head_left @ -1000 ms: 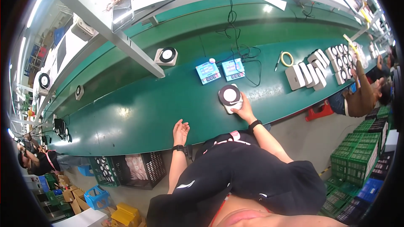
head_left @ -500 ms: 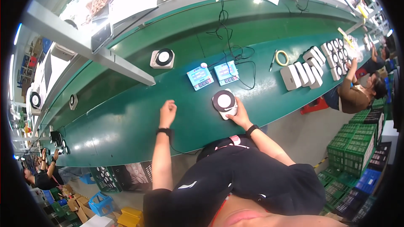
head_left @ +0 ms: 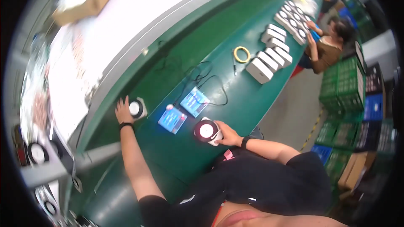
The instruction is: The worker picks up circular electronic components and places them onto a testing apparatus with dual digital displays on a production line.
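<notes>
My right hand (head_left: 227, 134) grips the near edge of a small white record-player-shaped device (head_left: 205, 130), which has a black disc with a white centre on top. It rests on the green bench in front of me. My left hand (head_left: 123, 112) reaches far out to the left, fingers spread, beside a second record-player-shaped device (head_left: 136, 108) of the same look. The fingers are at that device's left side; whether they touch it I cannot tell. Between the two devices lie two blue-faced meter boxes (head_left: 172, 120) with black cables.
A yellow ring (head_left: 242, 54), perhaps a tape roll, and a pen-like tool (head_left: 235, 68) lie further right. Several white boxes (head_left: 259, 70) stand in rows beyond. A co-worker (head_left: 332, 44) sits by a group of similar devices (head_left: 293, 19). Green crates (head_left: 343, 82) are stacked on the floor.
My left hand has moved from the bare bench in front of me out to the second device, its fingers spreading. My right hand stays on its device. The view has turned.
</notes>
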A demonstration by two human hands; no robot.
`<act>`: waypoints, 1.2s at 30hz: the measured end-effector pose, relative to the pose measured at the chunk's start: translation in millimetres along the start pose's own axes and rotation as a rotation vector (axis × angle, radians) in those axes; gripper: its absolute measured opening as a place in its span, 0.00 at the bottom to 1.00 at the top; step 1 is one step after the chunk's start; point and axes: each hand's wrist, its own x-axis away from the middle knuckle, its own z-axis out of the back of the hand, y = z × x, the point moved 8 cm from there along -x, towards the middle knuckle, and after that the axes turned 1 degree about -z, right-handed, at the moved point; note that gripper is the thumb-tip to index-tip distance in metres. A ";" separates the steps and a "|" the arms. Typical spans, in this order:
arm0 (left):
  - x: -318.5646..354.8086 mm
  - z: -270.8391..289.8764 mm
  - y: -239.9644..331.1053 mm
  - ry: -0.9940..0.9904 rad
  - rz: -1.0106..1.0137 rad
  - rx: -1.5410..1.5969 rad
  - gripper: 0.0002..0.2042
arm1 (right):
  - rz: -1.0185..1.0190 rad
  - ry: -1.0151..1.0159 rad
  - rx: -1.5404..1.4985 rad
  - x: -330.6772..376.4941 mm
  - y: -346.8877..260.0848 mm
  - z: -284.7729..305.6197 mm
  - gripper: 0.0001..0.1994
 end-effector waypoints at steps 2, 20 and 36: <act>-13.4 -1.4 8.3 -0.114 -0.104 0.005 0.46 | -0.024 0.024 0.028 -2.3 9.3 1.6 0.44; 215.2 12.0 49.6 -0.082 0.740 0.465 0.47 | -0.029 0.087 0.277 5.9 -0.6 2.0 0.52; 308.9 -52.3 180.9 -0.120 0.481 0.894 0.44 | -0.009 0.101 0.369 19.2 8.7 2.3 0.48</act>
